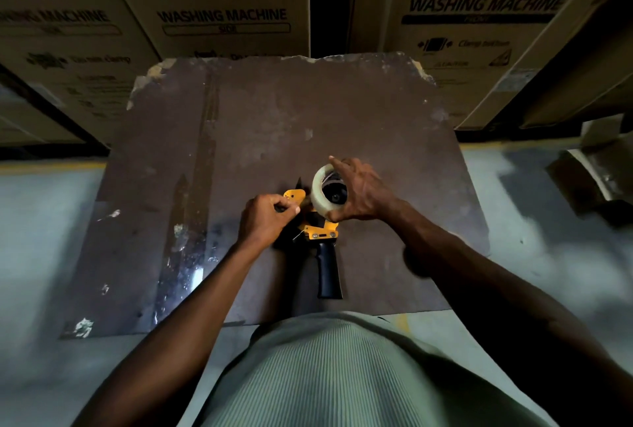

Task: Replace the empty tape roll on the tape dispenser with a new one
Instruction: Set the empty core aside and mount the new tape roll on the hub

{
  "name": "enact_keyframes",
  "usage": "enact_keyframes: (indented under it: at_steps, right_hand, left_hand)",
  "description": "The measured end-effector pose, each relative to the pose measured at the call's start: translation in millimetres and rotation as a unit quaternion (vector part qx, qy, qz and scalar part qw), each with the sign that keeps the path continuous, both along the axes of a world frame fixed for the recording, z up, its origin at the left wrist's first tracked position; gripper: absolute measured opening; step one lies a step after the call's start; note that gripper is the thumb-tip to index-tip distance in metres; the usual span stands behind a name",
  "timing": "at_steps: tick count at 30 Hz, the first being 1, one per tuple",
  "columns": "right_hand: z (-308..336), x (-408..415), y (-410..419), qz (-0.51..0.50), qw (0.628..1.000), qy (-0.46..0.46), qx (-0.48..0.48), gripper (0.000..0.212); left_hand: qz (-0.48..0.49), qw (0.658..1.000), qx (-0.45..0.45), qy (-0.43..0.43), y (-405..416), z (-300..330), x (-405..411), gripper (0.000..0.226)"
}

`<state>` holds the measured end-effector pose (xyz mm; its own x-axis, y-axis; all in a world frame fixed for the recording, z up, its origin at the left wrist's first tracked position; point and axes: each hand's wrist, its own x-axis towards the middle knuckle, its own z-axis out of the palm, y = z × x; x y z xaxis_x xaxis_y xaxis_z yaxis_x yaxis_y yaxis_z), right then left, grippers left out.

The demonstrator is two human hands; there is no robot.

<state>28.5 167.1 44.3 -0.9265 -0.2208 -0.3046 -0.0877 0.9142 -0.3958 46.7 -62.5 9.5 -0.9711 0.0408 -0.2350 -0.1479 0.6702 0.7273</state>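
Centre of the frame, on the worn brown board (274, 111): the yellow tape dispenser (320, 229) lies flat, its black handle pointing toward the bottom of the frame, its front end toward upper left. The right hand (363, 192) is wrapped around the clear tape roll (322, 192), which stands on edge right at the dispenser's hub. The left hand (265, 217) is pinched shut on the dispenser's front end, just left of the roll. Judging by this, the roll looks about seated, and threading leftward comes next.
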Motion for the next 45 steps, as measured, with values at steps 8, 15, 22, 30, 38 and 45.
enact_keyframes:
  at_steps: [8,15,22,30,38,45]
  right_hand:
    - [-14,-2,-1,0.011,1.0,0.002,0.015,0.127]
    - [-18,-6,3,0.013,1.0,-0.002,0.014,0.126]
    - [-21,-7,1,0.014,1.0,-0.008,0.009,0.134]
    - [-25,-11,8,0.03,1.0,-0.009,0.004,0.126]
    - [-27,-13,8,0.046,0.999,-0.009,-0.006,0.131]
    - [-30,-7,16,0.005,0.997,-0.025,-0.07,0.134]
  left_hand:
    - [0.001,1.0,-0.013,-0.016,1,-7,6,0.011]
    - [-0.016,1.0,-0.008,-0.016,3,-4,4,0.008]
    - [-0.017,0.999,-0.011,-0.032,7,-8,15,0.011]
    - [0.032,0.999,0.016,-0.012,2,0,3,0.012]
    - [-0.162,0.985,0.03,-0.049,20,5,-39,0.063]
    - [-0.178,0.98,0.013,-0.083,26,-10,-45,0.071]
